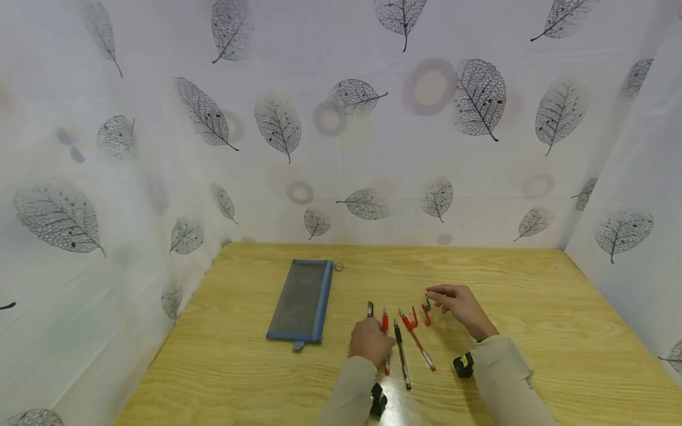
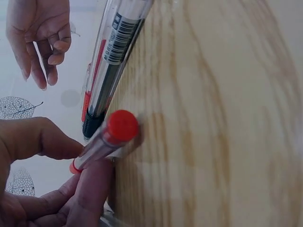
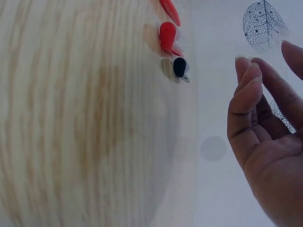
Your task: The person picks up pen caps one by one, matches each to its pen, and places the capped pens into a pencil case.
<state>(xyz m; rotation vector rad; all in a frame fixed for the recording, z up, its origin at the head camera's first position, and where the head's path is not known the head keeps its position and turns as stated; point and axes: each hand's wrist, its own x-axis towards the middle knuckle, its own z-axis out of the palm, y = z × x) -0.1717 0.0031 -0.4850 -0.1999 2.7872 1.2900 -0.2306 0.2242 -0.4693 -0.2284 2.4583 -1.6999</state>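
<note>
Left wrist view: there's the red pen (image 2: 106,139), nipped between thumb and fingers of the left hand (image 1: 373,341), red end sticking out, immediately left of the black pen (image 1: 402,355) on the table (image 1: 224,378). Right of that black pen lies a second red pen (image 1: 418,342), slanting, untouched. Farther right and beyond the black pen sit two red caps (image 1: 426,315) and a black cap (image 1: 427,303), and near them the right hand (image 1: 459,305): fingers loosely bent, thumb apart, grasping nothing. Well left of the black pen, a blue-edged mesh pouch (image 1: 301,302) lies flat; leaf-patterned sheeting (image 1: 346,35) rises behind.
</note>
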